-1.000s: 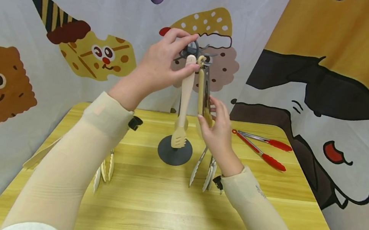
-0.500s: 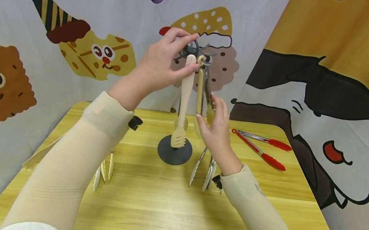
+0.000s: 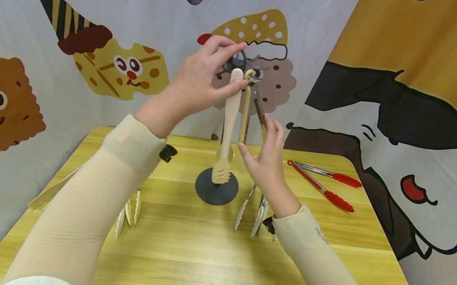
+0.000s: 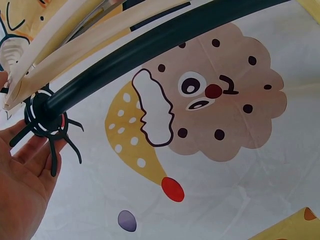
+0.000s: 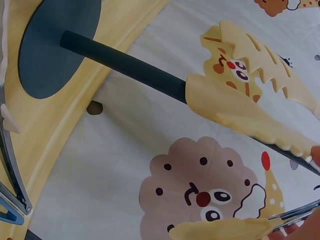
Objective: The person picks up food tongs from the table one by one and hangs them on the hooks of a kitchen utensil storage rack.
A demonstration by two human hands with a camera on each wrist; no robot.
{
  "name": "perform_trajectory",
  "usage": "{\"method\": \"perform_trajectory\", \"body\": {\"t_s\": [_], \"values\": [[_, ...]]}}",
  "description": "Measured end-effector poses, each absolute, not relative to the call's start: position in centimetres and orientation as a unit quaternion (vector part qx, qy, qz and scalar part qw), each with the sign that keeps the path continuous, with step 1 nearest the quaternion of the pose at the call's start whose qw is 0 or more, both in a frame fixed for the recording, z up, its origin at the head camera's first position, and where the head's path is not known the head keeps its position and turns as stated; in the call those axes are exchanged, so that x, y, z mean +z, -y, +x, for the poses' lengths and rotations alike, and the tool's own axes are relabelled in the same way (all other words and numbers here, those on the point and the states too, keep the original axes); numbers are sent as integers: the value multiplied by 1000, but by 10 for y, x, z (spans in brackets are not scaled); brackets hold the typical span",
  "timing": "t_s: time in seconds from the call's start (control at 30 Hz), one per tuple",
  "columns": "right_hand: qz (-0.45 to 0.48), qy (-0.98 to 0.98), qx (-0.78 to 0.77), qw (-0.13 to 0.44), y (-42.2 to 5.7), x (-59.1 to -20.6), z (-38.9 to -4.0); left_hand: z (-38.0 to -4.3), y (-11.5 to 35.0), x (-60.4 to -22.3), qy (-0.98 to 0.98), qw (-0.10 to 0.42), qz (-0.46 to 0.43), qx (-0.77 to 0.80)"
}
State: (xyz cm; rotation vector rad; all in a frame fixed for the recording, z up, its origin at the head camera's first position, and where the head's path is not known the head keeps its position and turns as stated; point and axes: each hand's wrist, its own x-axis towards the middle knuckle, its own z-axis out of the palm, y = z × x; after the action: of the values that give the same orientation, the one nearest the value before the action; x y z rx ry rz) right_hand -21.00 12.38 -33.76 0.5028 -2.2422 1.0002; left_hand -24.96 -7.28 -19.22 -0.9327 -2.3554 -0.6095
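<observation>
A dark utensil stand (image 3: 216, 188) with a round base stands on the table. At its hooked top, my left hand (image 3: 204, 73) grips the stand, fingers behind the hooks in the left wrist view. Yellow-tipped metal tongs (image 3: 245, 111) hang from a hook by their ring. My right hand (image 3: 268, 161) holds these tongs, thumb at one arm and fingers at the other. The arms stand apart, one yellow tip (image 5: 225, 231) low in the right wrist view. Pale tongs (image 3: 231, 114) with a slotted, toothed end (image 5: 262, 57) hang beside them, near my left thumb.
Red-handled tongs (image 3: 323, 190) lie spread at the table's back right. Several white-tipped tongs (image 3: 259, 217) lie below my right wrist. Beige and white tong tips (image 3: 130, 211) show beside my left forearm, which hides the rest. A pale flat utensil (image 3: 48, 194) lies far left.
My right thumb and fingers have spread, and the arms of the yellow-tipped tongs have opened apart. The left hand and the stand have stayed in place.
</observation>
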Motion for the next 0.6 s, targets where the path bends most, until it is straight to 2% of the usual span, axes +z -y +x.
{"method": "perform_trajectory", "body": {"t_s": [0.6], "values": [[186,859,372,300,-123,-338,-210,-250,73,-193,868,270,-350,-224]]}}
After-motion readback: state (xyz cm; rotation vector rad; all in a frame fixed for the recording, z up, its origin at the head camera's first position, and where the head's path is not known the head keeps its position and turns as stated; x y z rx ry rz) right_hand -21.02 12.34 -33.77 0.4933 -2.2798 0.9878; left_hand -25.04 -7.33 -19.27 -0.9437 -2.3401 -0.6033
